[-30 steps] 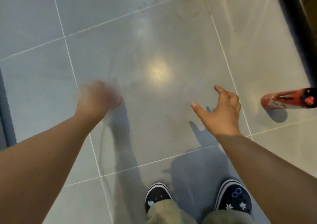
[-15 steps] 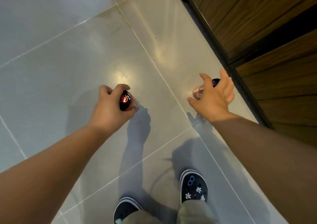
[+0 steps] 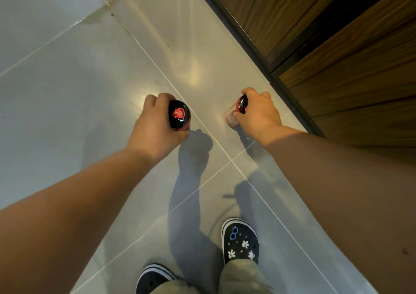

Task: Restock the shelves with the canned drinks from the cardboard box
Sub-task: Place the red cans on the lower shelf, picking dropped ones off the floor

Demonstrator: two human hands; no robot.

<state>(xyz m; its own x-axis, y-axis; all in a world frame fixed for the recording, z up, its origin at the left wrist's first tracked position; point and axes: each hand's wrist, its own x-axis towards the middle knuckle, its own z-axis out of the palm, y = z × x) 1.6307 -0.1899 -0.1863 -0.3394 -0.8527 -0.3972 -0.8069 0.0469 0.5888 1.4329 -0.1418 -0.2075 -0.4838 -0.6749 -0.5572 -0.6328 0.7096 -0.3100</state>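
Note:
My left hand is closed around a red drink can, whose black top with a red tab faces up at me. My right hand grips a second red can, tilted so that its black top points left; my fingers hide most of its body. Both cans hang above the grey tiled floor, roughly level with each other. The cardboard box is not in view.
Dark wooden shelving with a black base edge runs diagonally along the upper right. My two shoes stand on the grey tiles at the bottom.
A second ago my right hand was open and a can lay on the floor. That hand has since closed on this can. The view swung toward the wooden shelving.

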